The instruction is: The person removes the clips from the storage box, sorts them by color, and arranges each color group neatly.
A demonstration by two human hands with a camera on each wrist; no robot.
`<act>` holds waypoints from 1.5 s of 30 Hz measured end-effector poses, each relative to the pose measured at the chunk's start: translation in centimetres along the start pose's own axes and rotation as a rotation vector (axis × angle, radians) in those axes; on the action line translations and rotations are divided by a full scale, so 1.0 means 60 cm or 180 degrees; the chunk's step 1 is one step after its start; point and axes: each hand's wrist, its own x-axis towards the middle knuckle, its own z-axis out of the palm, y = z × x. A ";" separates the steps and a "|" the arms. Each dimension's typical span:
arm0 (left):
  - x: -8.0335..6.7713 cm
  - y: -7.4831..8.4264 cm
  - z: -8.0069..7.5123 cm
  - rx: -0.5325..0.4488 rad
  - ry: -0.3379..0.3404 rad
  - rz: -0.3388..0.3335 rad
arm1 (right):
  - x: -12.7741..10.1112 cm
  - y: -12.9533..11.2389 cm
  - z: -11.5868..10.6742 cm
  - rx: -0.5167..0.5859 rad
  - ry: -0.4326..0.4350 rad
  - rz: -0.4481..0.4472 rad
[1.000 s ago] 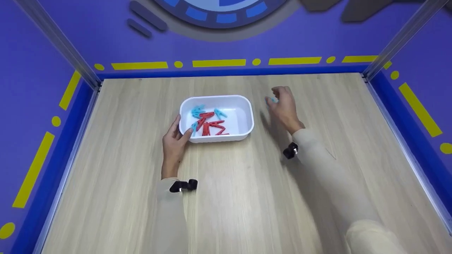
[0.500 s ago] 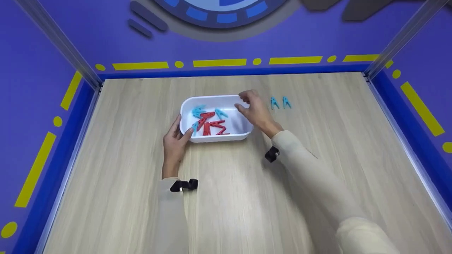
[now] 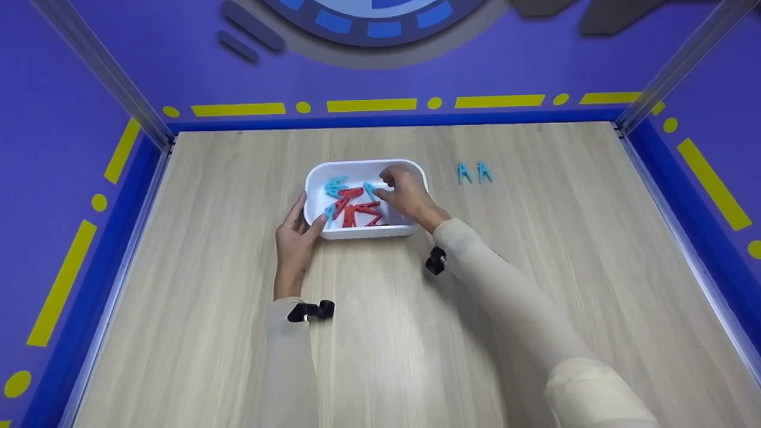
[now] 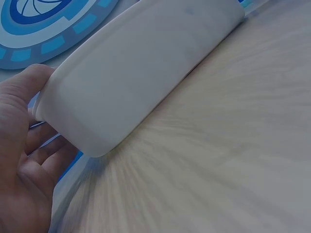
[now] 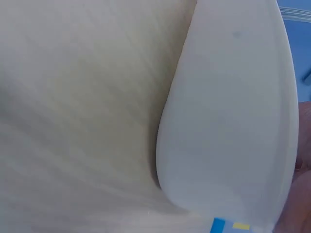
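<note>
A white plastic tub (image 3: 357, 233) holds several blue and red clothespins. My left hand (image 3: 293, 242) grips its left end, with the thumb over the rim and the fingers along the outside. In the left wrist view, that hand (image 4: 29, 141) holds the tub's corner (image 4: 97, 107). My right hand (image 3: 407, 193) reaches into the tub, thumb and forefinger apart, right beside a blue clothespin (image 3: 369, 189); whether they touch it I cannot tell. Red clothespins (image 3: 349, 217) lie toward the front. In the right wrist view the tub wall (image 5: 228, 111) hides most of the right hand (image 5: 301, 160).
Two blue clothespins (image 3: 464, 173) stand side by side on the wooden tabletop (image 3: 368, 333), right of the tub. Purple panels (image 3: 368, 77) with yellow markings enclose the table at the back and both sides.
My right hand has let go of a blue clothespin on the table at the right, then moved left into the tub. The left hand and the tub stay in place.
</note>
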 end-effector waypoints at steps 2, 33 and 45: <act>0.000 -0.001 0.000 -0.0014 0.0010 0.0016 | 0.005 -0.001 0.005 0.0017 -0.0021 0.0045; 0.002 -0.004 -0.001 0.0090 -0.0008 0.0076 | 0.019 -0.010 0.031 -0.0055 -0.0172 0.0577; 0.003 -0.001 0.001 -0.0091 0.0001 0.0005 | 0.014 -0.011 0.000 -0.0036 0.0019 0.0270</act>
